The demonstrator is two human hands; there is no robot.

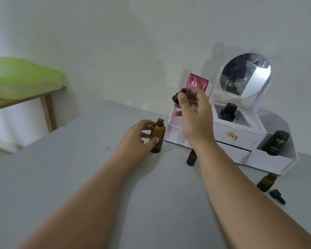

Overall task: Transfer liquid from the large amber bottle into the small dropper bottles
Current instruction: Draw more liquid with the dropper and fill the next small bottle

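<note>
left hand [142,135]: wrapped round upright large amber bottle [157,136], neck open | right hand [194,112]: raised above-right of it, pinching dropper cap [178,95], pipette slanting down-left toward the neck | small dropper bottles [191,158] [266,182]: nearer right arm, uncapped

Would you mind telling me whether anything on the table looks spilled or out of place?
No spill shows. A black dropper cap lies loose on its side by an open small bottle.
</note>
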